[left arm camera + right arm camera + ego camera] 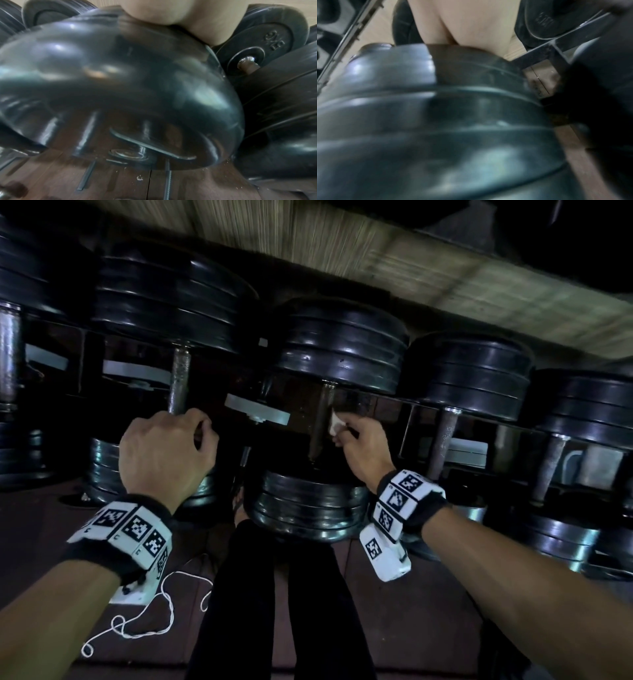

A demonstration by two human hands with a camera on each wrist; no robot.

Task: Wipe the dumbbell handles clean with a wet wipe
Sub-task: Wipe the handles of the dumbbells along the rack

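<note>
Black plate dumbbells lie in a row on a dark rack in the head view. My left hand (191,426) grips the lower part of a rusty handle (180,378) on the second dumbbell from the left, fingers curled round it. My right hand (346,428) pinches a small white wet wipe (335,422) held against the right side of the middle dumbbell's dark handle (321,419). Both wrist views are filled by blurred black plates (120,88) (436,121), with only the heel of each palm showing at the top.
Two more dumbbells with rusty handles (443,436) (551,470) lie to the right and one (10,354) at the far left. Grey rack brackets (257,409) sit between the handles. My black-clad legs (274,594) and a white string (147,621) are below.
</note>
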